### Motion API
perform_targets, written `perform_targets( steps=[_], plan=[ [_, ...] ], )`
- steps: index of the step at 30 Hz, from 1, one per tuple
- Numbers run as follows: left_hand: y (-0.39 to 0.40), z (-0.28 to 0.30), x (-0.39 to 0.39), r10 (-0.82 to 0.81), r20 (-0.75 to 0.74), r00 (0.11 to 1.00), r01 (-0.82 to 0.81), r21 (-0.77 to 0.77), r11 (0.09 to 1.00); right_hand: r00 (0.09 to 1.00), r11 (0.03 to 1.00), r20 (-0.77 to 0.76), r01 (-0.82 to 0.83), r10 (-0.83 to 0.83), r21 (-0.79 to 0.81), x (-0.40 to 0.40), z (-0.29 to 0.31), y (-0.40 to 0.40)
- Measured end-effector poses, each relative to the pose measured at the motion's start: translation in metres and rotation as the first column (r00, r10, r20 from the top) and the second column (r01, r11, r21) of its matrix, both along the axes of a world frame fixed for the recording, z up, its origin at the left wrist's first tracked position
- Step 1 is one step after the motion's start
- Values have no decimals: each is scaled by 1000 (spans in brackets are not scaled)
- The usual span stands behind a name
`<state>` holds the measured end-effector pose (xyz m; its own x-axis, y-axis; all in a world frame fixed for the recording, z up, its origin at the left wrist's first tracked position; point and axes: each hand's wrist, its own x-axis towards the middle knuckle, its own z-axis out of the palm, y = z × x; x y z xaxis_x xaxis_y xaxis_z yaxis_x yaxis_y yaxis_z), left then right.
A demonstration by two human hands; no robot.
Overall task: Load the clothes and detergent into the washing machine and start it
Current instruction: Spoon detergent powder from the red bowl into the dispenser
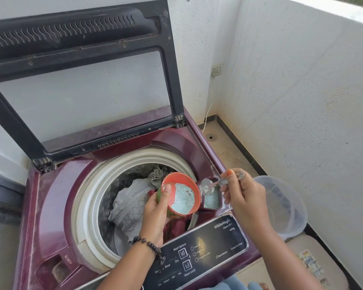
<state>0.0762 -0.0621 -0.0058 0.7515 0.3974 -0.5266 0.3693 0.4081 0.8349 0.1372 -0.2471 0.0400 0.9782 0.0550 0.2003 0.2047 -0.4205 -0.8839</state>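
A maroon top-load washing machine [50,206] stands with its black-framed lid [82,80] raised. Grey and dark red clothes [130,204] lie in the drum. My left hand [155,214] grips an orange tin [179,195] of pale blue detergent powder, tilted over the drum's right side. My right hand [243,195] pinches a clear plastic scoop [208,186] above the detergent tray [212,200], which holds blue powder. The control panel [199,254] lies below my forearms.
A clear plastic tub [285,208] sits to the right of the machine. White walls close in the right side and back, with a socket [216,70] and its white cable. A floor drain [211,137] shows behind the machine.
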Motion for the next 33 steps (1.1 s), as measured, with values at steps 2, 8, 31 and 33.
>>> perform_targets(
  steps=[2,8,31,33],
  plan=[
    [1,-1,0,-3,0,1000,3,6,1000,991,981,-116,-49,71,187,-3,-1,4],
    [1,-2,-1,-29,20,999,28,50,998,901,947,-314,-242,300,211,-11,-14,14],
    [-2,10,-6,-3,143,990,-13,116,993,806,910,-484,-153,340,385,-8,-8,13],
    [-3,10,-6,-21,159,987,-1,140,990,792,899,-507,-118,341,421,-8,-6,12]
  ],
)
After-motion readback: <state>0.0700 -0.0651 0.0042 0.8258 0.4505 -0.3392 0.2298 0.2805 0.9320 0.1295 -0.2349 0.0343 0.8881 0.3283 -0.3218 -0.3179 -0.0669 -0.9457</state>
